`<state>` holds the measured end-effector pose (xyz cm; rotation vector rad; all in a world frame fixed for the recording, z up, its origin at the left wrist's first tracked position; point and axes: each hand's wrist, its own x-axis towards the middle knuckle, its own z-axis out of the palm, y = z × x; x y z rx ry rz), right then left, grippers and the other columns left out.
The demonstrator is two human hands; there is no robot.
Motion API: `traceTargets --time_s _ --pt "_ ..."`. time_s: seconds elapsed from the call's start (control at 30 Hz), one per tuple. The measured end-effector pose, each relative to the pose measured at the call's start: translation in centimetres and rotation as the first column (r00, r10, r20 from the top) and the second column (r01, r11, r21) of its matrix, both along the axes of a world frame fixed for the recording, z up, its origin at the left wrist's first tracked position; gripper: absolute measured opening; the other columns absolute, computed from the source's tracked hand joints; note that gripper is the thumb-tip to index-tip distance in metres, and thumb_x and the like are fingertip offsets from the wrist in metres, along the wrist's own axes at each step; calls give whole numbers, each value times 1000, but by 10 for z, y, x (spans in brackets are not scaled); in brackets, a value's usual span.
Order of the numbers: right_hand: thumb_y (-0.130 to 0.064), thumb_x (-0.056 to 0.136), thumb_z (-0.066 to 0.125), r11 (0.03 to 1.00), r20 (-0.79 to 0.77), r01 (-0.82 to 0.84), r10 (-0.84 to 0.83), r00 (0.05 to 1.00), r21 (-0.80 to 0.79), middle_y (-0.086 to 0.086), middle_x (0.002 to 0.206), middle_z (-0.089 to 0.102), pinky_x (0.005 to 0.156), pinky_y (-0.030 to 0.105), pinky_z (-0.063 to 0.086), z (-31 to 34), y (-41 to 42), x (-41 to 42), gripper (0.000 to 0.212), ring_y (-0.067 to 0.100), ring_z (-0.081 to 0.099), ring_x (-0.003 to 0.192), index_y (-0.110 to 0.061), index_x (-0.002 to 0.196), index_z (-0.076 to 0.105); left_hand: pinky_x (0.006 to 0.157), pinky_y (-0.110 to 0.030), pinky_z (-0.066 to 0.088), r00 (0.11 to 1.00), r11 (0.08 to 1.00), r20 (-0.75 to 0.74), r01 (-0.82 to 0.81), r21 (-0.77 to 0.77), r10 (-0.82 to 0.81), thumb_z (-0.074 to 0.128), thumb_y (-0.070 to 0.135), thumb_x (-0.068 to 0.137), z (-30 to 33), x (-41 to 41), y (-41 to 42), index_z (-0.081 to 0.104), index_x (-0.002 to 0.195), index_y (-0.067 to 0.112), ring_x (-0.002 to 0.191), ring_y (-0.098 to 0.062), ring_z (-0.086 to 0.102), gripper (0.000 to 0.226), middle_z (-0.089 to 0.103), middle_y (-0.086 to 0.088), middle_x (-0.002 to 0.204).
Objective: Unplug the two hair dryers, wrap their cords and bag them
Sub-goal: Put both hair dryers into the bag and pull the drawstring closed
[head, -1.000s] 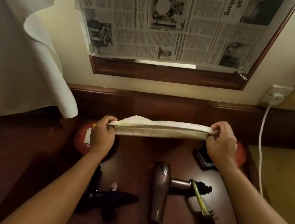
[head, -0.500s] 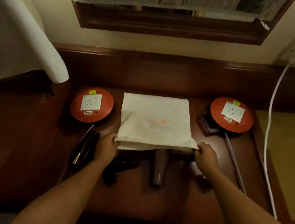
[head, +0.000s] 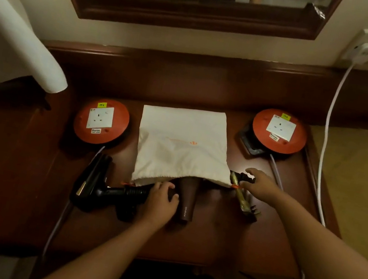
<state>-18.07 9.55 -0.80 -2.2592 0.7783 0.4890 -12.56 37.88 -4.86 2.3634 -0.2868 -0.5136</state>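
A white cloth bag [head: 181,146] lies flat on the dark wooden table [head: 233,241], its mouth toward me. The brown hair dryer [head: 187,204] lies partly under the bag's mouth, with its barrel sticking out. Its handle, with the tied cord bundle [head: 240,195], pokes out to the right of the bag. My right hand [head: 262,186] pinches that handle end. The black hair dryer [head: 94,182] lies to the left of the bag. My left hand [head: 159,202] grips the end of its handle, just below the bag's mouth.
Two orange cable reels with sockets stand on either side of the bag, one on the left [head: 101,120] and one on the right [head: 278,134]. A white cable [head: 325,139] hangs from a wall socket [head: 366,48] at the right. White cloth [head: 12,35] hangs at the left.
The bag, held up by both hands, was laid flat over the brown dryer. Both hands then let go of its mouth and took hold of the dryers' handles.
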Motion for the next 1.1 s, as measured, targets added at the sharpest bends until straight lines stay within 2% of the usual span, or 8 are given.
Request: traceTargets --time_s 0.1,0.23,0.37,0.53,0.73,0.83,1.0,1.1 --pt "-29 89 64 991 -67 -122 125 990 52 10 153 29 110 33 26 4 -2 11 71 27 31 138 -10 147 28 98 -35 43 975 989 -167 -147 0 145 59 38 91 -9 -3 -15 47 132 13 121 -25 49 49 45 -10 136" --pt "-13 90 60 975 -107 -148 166 980 164 16 147 37 104 33 33 6 -3 22 59 30 38 132 -6 142 34 107 -35 36 921 977 -335 -213 -12 197 60 48 88 -19 -3 -25 31 146 11 134 -27 39 75 38 -11 149" --pt "-14 90 61 965 -122 -175 202 972 196 18 143 40 103 37 36 -4 -12 27 54 32 40 129 -4 139 38 111 -35 29 872 959 -439 -273 -73 215 62 44 87 -25 -9 -34 18 151 11 140 -26 30 85 28 -10 155" --pt "-24 87 67 944 -138 -205 246 959 257 7 140 43 100 36 42 -16 -23 27 64 25 44 121 -21 143 36 111 -36 28 876 964 -427 -262 -34 223 60 38 91 -24 -13 -37 13 152 11 142 -27 27 81 24 -10 156" --pt "-25 80 73 934 -252 -177 260 932 309 -2 130 46 101 34 36 -29 -27 4 63 24 44 121 -21 136 44 106 -40 40 885 980 -445 -184 -68 136 63 37 90 -22 -20 -31 31 147 14 130 -24 46 70 45 -8 145" --pt "-34 73 78 925 -342 -159 282 896 345 1 123 52 94 35 41 -28 -30 -14 61 21 51 110 -20 126 51 99 -27 40 881 987 -466 -136 -82 82 62 31 91 -19 -29 -34 33 147 10 127 -20 47 66 47 -1 139" --pt "-39 67 82 934 -380 -120 252 890 338 4 116 52 90 39 47 -23 -38 -50 60 22 52 103 -23 116 50 69 -8 39 903 992 -427 4 -123 -56 60 17 93 -16 -41 -45 50 133 6 105 -14 56 43 60 -7 120" --pt "-39 67 82 947 -367 -112 224 903 302 7 111 53 80 38 50 -11 -39 -71 62 21 54 94 -20 115 47 68 0 39 913 989 -394 59 -136 -109 59 16 93 -13 -41 -53 56 126 3 99 -12 56 35 63 -12 119"
